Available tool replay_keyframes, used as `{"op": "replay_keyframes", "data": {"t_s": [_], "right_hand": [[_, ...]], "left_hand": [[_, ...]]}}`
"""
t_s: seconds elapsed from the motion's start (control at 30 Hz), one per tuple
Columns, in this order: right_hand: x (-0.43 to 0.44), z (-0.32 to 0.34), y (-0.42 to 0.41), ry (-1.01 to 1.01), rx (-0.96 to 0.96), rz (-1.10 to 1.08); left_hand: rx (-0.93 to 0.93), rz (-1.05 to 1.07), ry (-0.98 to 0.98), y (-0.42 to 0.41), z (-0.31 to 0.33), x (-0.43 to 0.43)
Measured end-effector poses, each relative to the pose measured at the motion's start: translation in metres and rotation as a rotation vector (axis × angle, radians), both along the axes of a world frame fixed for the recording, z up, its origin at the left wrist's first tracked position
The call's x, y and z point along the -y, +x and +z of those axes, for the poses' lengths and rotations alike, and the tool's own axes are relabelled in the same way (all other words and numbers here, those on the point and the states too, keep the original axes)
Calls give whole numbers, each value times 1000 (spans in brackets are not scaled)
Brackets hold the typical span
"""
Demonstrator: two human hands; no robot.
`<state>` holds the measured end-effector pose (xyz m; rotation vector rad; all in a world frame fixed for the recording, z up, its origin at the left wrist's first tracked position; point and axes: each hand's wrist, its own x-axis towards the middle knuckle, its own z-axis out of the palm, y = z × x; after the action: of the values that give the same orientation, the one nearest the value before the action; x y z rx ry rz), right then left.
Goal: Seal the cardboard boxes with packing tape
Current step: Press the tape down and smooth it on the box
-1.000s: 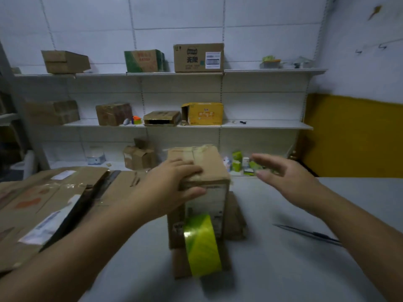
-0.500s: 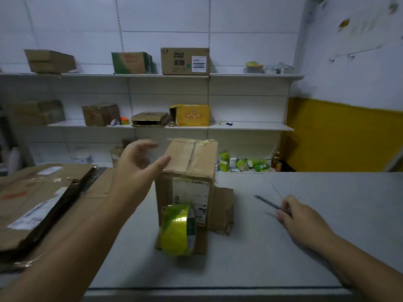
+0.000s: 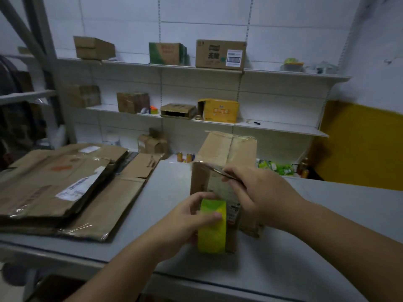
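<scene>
Over grey table: grips green tape in left hand, pinches blurred thin tool in right hand, half hiding taped brown box.

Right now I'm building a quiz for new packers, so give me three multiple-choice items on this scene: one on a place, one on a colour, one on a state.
1. Where does the flattened cardboard lie?
A. on the left of the table
B. on the top shelf
C. on the floor

2. What colour is the tape roll?
A. brown
B. yellow-green
C. blue

3. What is the right hand doing?
A. lying flat
B. gripping the tape roll
C. pinching a thin dark tool at the box

Key: A, the pile lies on the tabletop left of the box. B, the roll that the left hand grips is yellow-green. C, its fingers pinch the tool at the box's upper edge.
</scene>
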<state>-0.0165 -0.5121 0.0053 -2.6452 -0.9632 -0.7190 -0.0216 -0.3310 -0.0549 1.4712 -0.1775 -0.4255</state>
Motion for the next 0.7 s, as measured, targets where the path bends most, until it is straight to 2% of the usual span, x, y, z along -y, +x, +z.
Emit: {"op": "replay_keyframes", "data": {"t_s": [0.1,0.17,0.27,0.43,0.53,0.7], "right_hand": [[-4,2,11,74,109,-10],[-8,1,19,85,132,-109],[-9,2,31,19,34,-214],[-9,9,35,-1,-45,-220],[-9,11,36,38,-72,-206],[-8,15,36,125,-145,-175]], "left_hand": [[-15,-77,51,4,6,-1],[27,-100,175,6,12,-2],[26,-142,369,11,19,-8],[-93,-218,661,12,10,-10],[31,-156,597,8,6,-9],[225,27,319,10,-6,-6]]}}
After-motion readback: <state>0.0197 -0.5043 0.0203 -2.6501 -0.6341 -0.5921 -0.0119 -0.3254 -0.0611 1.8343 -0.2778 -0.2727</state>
